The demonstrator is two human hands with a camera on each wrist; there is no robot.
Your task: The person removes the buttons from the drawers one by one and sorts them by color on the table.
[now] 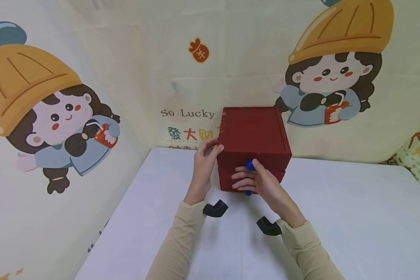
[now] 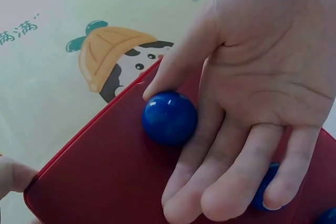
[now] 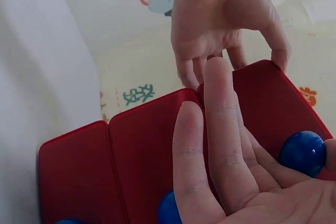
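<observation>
A dark red drawer box [image 1: 253, 130] with round blue knobs on its front stands against the back wall. At the box's left side is my left hand [image 1: 204, 169], its thumb on the upper front corner and its other fingers along the side. My right hand [image 1: 266, 184] is in front of the box. Its thumb and index finger pinch the top knob [image 2: 169, 118], while the other fingers extend across the front, palm facing left. Partly behind those fingers is the middle knob [image 3: 169, 209]. The lowest knob [image 1: 247, 192] shows just under the right hand in the head view.
The box stands on a white table [image 1: 346, 217] at its back edge. Behind it hangs a cream wall cloth [image 1: 245, 58] printed with cartoon figures and lettering. Black curved pieces [image 1: 215, 209] stick out from both wrists over the table.
</observation>
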